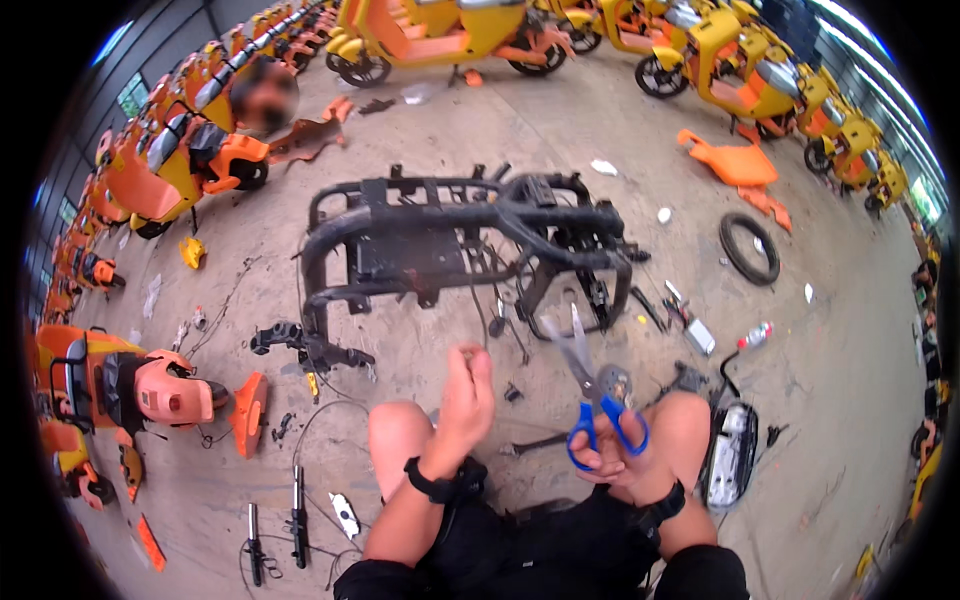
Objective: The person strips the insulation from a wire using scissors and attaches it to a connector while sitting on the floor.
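My left hand [460, 400] is raised between my knees, fingers closed at the lower end of a thin dark cable [481, 310] hanging from the black scooter frame [400, 215]; I cannot make out whether it grips the cable. My right hand [610, 450] is closed on blue-handled scissors [585, 370], their blades pointing up and slightly parted, to the right of my left hand. The bare frame lies on the concrete floor just beyond both hands, with dark brackets and loose wires about it.
Rows of yellow scooters [700, 50] line both sides and back. A tyre [735, 255] and orange panels [730, 160] lie right; fork tubes [298, 530], a salmon scooter body [170, 395] and scraps lie left. A long silver-black part [728, 455] is beside my right knee.
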A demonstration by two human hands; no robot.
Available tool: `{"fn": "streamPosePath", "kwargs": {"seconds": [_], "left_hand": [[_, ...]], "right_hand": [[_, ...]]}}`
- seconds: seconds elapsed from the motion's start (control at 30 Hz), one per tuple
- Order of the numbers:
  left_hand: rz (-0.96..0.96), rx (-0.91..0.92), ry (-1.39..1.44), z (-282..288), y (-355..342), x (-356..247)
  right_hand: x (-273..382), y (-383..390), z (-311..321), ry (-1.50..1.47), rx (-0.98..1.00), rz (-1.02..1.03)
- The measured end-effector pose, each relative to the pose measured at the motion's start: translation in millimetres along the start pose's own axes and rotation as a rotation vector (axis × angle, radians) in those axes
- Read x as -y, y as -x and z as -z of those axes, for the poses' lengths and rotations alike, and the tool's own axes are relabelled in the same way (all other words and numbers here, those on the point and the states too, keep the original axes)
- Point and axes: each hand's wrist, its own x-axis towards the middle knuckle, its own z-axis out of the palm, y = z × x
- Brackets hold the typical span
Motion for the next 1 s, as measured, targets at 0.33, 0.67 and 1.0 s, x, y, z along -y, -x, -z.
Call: {"fn": "streamPosePath", "kwargs": {"seconds": [0.33, 0.67, 1.0], "left_hand": [[-0.028, 0.063, -0.170, 5.4, -11.6, -7.4], [-0.202, 0.165, -0.010, 0.0, -1.5, -6.6], [-0.216, 0.362, 0.062, -1.2, 1.8, -7.1]], "right_hand": [[12.1, -11.2, -29.9, 0.082, -0.086, -0.040], [-5.1, -19.5, -24.2, 0.565, -0.383, -0.116], [-11.9, -29.0, -20.9, 0.855, -0.380, -0.092]]}}
